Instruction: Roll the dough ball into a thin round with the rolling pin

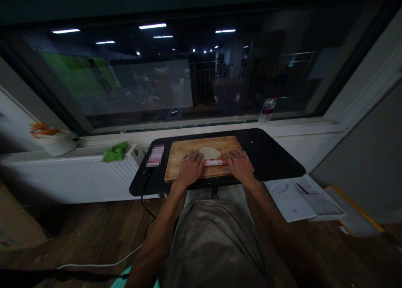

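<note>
A flat, pale round of dough [210, 153] lies on the wooden cutting board [185, 146]. Across the board, at the dough's near edge, is a rolling pin [214, 162] with a red and white label round its middle. My left hand [191, 168] curls over the pin's left end, and my right hand [240, 166] grips the right end. Both hands are closed on it, palms down, and cover its ends. Some fingertips are hard to make out in the dim light.
Under the board is a black table [276, 156]. A blurred pinkish phone-like object [156, 155] lies left of the board, near a black cable [143, 195]. A bottle [266, 110] stands on the sill, a green cloth [115, 152] on the radiator [103, 181]. An open white box [301, 195] sits lower right.
</note>
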Demonstrator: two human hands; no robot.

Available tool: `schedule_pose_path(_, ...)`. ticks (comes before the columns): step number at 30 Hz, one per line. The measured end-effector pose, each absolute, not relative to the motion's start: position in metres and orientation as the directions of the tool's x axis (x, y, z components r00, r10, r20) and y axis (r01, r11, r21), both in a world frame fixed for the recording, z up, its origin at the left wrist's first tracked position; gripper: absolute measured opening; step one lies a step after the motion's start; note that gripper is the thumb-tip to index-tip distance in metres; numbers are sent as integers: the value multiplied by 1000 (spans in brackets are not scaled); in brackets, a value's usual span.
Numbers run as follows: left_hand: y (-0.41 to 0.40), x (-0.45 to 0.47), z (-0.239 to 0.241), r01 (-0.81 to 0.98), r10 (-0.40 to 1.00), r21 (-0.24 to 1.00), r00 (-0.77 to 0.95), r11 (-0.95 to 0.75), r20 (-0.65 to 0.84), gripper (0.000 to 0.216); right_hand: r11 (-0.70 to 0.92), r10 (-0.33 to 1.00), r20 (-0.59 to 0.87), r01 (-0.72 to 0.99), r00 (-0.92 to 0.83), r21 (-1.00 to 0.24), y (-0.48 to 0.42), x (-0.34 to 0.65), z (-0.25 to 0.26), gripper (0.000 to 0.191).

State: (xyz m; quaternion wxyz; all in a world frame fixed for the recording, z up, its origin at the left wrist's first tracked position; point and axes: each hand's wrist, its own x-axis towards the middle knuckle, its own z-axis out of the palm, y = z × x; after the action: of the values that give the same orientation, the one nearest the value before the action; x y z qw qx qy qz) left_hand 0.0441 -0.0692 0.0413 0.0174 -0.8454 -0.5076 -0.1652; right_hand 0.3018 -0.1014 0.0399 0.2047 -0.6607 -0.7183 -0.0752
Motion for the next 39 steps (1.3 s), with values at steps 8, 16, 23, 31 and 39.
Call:
schedule_pose_path(8,-65,25,31,773,817,290,472,-564,330,35,277,905,365,954,-218,-118,-101,314,36,51)
schedule_pose_path(16,-42,28,54,795,846,398,252,-458,470,28,362,863,396,931,-312,-54,-78,315,54,39)
schedule_pose_path(23,-41,39,42,804,902,557,-61,-209,427,42,184,912,384,980,-142,-74,-43,315,50,40)
schedule_pose_path(31,-17,52,35,748,909,516,353,-417,222,49,67,943,331,994,-37,-81,-36,315,36,45)
schedule_pose_path(39,24,57,22,304,774,809,575,-503,265,60,82,925,380,989,-28,-126,-36,314,34,43)
